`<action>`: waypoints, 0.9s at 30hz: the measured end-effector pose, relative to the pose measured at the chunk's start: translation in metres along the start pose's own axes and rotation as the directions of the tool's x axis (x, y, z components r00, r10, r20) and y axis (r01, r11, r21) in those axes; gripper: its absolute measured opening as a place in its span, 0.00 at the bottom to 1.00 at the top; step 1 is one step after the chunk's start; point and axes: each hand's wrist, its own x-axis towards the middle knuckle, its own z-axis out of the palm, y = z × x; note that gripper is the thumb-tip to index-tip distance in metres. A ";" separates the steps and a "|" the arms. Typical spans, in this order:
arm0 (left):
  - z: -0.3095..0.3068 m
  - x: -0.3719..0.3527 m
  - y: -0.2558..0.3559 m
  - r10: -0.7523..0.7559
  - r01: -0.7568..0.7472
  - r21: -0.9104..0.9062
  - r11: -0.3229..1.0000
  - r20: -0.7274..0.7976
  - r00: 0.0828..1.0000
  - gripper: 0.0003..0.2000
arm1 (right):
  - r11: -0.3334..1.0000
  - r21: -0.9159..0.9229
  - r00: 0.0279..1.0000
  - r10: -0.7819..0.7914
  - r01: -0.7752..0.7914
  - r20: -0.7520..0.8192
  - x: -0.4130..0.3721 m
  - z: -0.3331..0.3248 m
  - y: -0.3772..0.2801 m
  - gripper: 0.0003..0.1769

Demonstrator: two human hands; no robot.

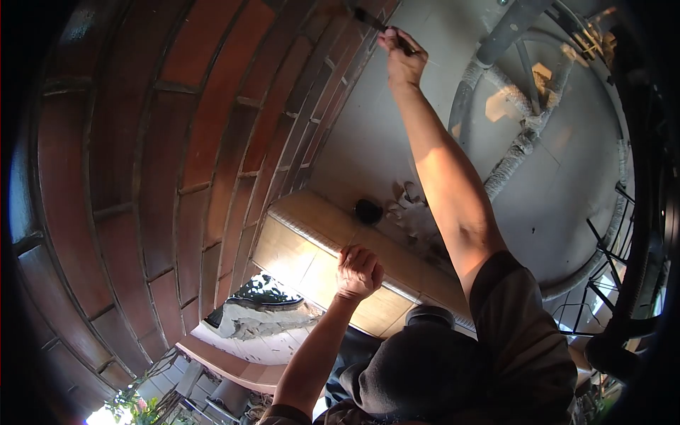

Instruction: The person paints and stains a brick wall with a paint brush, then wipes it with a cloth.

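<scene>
Right hand (405,62): grip shut on brush (370,20), up by brick wall (212,113). Left hand (360,273): curled shut near ledge (290,248), nothing seen in it. Best: light push, slow strokes, arm loose, feet steady.

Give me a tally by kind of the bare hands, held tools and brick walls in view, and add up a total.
Bare hands: 2, left hand and right hand
Held tool: 1
Brick wall: 1
Total: 4
</scene>
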 end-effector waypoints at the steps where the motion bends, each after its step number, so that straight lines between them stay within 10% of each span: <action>1: 0.000 0.000 0.000 0.002 -0.002 -0.003 1.000 -0.011 1.000 0.04 | 1.000 -0.001 0.999 0.005 -0.005 0.043 -0.006 0.003 0.009 0.06; 7: 0.001 0.002 0.000 0.012 -0.012 -0.005 1.000 -0.025 1.000 0.03 | 0.953 -0.286 0.922 0.197 -0.100 0.334 -0.189 -0.032 0.021 0.09; 10: -0.002 0.000 -0.002 0.015 -0.015 0.000 1.000 -0.006 1.000 0.04 | 0.940 -0.274 0.662 0.338 -0.203 0.669 -0.189 -0.050 -0.002 0.10; 14: 0.000 -0.001 0.000 0.004 -0.004 -0.012 1.000 -0.005 1.000 0.04 | 0.975 -0.084 0.953 0.217 -0.204 0.209 -0.059 -0.030 0.006 0.12; 20: 0.000 0.002 0.000 0.002 -0.002 -0.003 1.000 -0.004 1.000 0.04 | 0.979 0.065 0.981 0.194 -0.192 -0.019 -0.061 -0.012 0.013 0.07; 27: 0.002 -0.001 -0.002 0.009 -0.009 -0.003 1.000 0.003 1.000 0.04 | 0.887 -0.293 0.752 0.458 -0.356 0.474 -0.240 -0.043 0.000 0.09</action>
